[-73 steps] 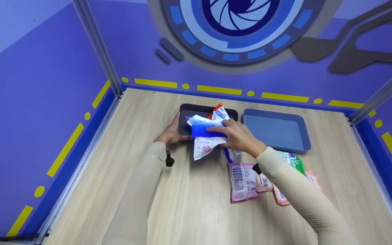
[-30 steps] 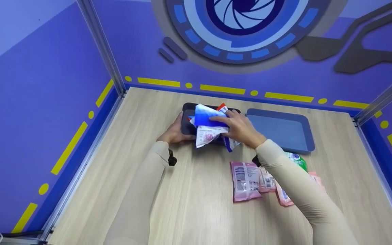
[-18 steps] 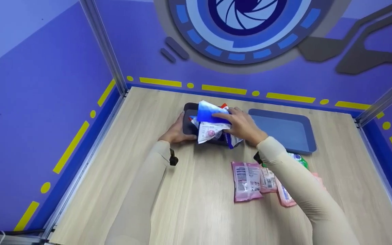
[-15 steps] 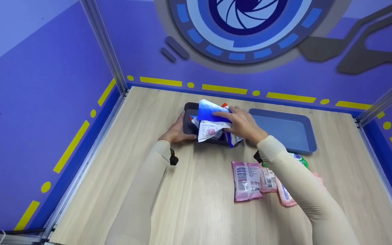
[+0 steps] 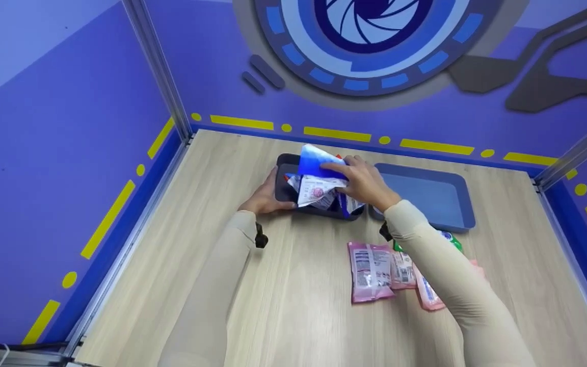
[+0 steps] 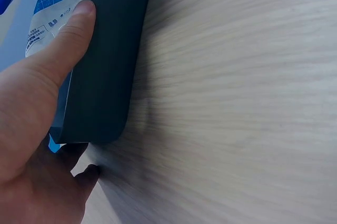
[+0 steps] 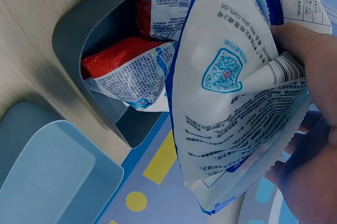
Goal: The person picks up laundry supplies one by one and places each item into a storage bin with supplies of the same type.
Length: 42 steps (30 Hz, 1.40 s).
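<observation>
My left hand (image 5: pixel 266 198) grips the left end of a dark grey tray (image 5: pixel 286 192); in the left wrist view its thumb lies along the near wall and the fingers bend round the corner. Over that tray, my right hand (image 5: pixel 364 182) pinches a blue-and-white plastic packet (image 5: pixel 315 169), its lower part spreading toward the tray's front rim. Printed text and a barcode cover the packet's face in the right wrist view. Beneath it, red-and-white packets (image 7: pixel 124 60) lie inside the tray, partly hidden by the held one. Another white packet with a dark blue edge (image 5: pixel 349 205) shows under the right hand.
Right of the dark tray stands a blue-grey tray (image 5: pixel 428 199). In front of it lie a pink packet (image 5: pixel 371 272), smaller pink ones (image 5: pixel 403 270) and a green one (image 5: pixel 451 239), partly behind the right sleeve. Blue panels wall the wooden table (image 5: pixel 293 306).
My right hand has moved the blue-and-white packet away from me, from overhanging the dark tray's front edge to farther over the tray. The left hand keeps its grip on the tray.
</observation>
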Tool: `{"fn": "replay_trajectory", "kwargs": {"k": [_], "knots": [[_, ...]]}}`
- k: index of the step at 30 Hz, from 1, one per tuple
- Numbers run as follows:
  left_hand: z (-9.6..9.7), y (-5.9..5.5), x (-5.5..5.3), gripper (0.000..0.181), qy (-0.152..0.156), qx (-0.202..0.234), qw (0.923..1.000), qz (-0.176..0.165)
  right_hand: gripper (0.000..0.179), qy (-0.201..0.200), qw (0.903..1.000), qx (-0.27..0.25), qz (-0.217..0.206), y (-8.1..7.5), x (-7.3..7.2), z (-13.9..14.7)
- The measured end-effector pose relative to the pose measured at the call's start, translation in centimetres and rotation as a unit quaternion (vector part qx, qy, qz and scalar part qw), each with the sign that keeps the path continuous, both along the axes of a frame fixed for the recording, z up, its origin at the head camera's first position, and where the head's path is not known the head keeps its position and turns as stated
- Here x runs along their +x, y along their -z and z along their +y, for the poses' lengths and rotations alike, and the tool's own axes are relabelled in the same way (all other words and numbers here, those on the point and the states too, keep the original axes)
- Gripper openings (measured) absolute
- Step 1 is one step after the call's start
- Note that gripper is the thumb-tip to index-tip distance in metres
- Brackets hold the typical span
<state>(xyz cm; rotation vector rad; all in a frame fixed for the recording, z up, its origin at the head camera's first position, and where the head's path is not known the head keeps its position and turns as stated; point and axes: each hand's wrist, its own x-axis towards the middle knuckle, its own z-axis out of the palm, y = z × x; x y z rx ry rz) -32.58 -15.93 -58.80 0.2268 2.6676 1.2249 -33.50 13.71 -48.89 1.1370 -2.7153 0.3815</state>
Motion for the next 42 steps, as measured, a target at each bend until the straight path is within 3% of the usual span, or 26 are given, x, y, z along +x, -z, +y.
{"fn": "replay_trajectory", "kwargs": {"k": [13,42], "knots": [[-0.1,0.2,-0.1,0.132,0.003,0.005,1.0000,0.005,0.068,0.006,0.9999,0.002,0.009,0.2,-0.8,-0.2],[-0.2,0.2,0.1,0.131,0.004,0.013,0.9998,0.013,0.064,0.039,0.9990,-0.013,-0.019,1.5,-2.7,-0.3]]}}
